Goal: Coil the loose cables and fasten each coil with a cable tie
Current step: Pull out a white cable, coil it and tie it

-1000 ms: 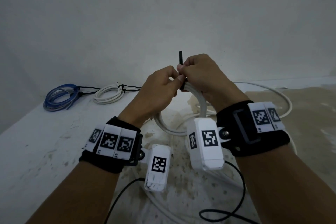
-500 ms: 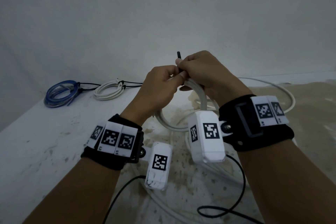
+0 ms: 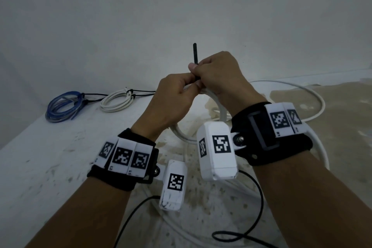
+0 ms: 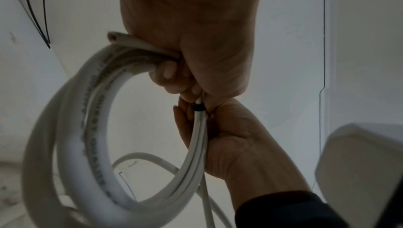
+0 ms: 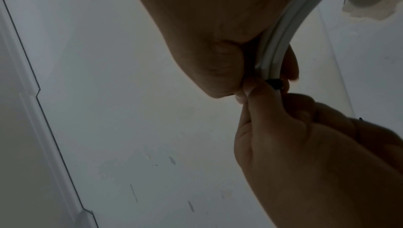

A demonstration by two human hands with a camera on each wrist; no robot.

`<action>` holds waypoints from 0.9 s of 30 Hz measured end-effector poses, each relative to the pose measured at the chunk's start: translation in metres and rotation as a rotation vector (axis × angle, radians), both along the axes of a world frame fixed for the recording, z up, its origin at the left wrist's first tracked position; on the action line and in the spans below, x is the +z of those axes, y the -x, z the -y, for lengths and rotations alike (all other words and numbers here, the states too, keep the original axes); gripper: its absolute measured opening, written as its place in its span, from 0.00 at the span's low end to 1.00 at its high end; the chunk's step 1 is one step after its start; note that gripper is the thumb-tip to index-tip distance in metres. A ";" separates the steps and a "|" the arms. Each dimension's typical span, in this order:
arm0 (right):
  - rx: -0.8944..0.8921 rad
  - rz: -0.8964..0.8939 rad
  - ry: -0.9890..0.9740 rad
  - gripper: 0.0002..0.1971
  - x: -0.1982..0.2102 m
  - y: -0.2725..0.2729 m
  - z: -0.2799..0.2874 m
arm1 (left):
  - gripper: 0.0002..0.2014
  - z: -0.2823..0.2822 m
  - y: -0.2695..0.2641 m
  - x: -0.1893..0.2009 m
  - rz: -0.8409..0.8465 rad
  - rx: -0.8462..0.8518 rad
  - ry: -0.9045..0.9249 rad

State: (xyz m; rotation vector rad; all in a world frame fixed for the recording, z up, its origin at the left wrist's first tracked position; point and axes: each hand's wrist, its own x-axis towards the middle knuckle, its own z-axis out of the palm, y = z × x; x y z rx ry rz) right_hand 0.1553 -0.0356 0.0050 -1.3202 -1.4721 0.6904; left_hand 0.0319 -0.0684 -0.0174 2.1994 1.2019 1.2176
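Observation:
In front of me I hold up a white cable coil (image 3: 220, 107) with both hands. My left hand (image 3: 187, 88) grips its bundled strands (image 4: 104, 104) at the top. My right hand (image 3: 196, 68) pinches a black cable tie (image 3: 194, 52) whose tail stands straight up above the fingers. The tie's band (image 4: 197, 107) wraps the strands between the two hands, and its head (image 5: 273, 82) shows beside the coil (image 5: 277, 42). The rest of the tie is hidden by my fingers.
A blue coil (image 3: 64, 104) and a white coil (image 3: 116, 100), both tied with black ties, lie at the back left of the white table (image 3: 40, 167). A loose white cable (image 3: 314, 102) loops over the stained area on the right. Black camera leads (image 3: 251, 227) trail near me.
More of the tie's tail stands above my right hand than half a second ago. Both hands stay together on the coil, barely shifted.

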 end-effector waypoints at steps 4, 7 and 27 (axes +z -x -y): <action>-0.036 0.018 0.004 0.15 -0.005 0.002 -0.004 | 0.11 -0.001 0.000 -0.002 -0.080 0.010 -0.046; -0.039 0.038 0.002 0.15 -0.008 0.002 -0.006 | 0.12 -0.004 0.001 -0.005 -0.097 0.013 -0.052; 0.452 -0.081 0.232 0.24 0.041 0.036 0.049 | 0.12 0.035 0.069 0.060 0.083 -0.001 0.281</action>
